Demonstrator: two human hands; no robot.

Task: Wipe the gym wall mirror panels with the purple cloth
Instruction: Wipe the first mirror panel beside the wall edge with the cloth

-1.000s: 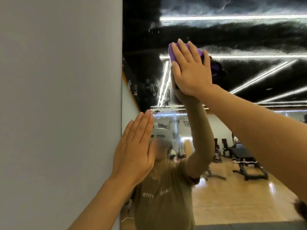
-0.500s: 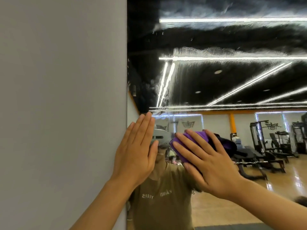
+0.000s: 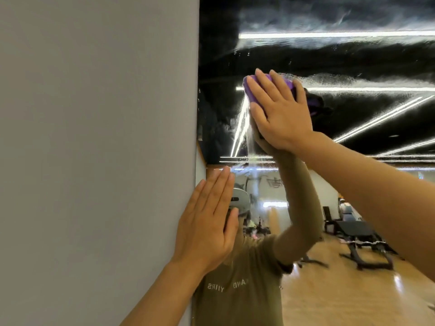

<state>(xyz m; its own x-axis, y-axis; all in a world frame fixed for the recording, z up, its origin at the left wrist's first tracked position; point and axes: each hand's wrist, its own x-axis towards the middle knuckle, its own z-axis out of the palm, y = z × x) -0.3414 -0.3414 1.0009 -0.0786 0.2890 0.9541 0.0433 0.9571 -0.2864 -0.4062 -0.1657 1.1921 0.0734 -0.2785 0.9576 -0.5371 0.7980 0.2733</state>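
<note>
Right hand [image 3: 281, 111]: I'm seeing flat, spread fingers pressing the crumpled purple cloth [image 3: 253, 90] onto the smeary wall mirror panel [image 3: 353, 67].
Left hand [image 3: 207, 222]: lying flat and empty, well below the cloth.

Cloth [image 3: 253, 91] is seen as solid purple, unpatterned. Wall [image 3: 94, 137] is shown plain pale grey. Mirror [image 3: 353, 62] is streaked with whitish smears over a black reflected ceiling crossed by white light strips. Reflected shirt [image 3: 240, 290] is rendered olive with white lettering; reflected floor [image 3: 329, 297] is light wood-toned.
</note>
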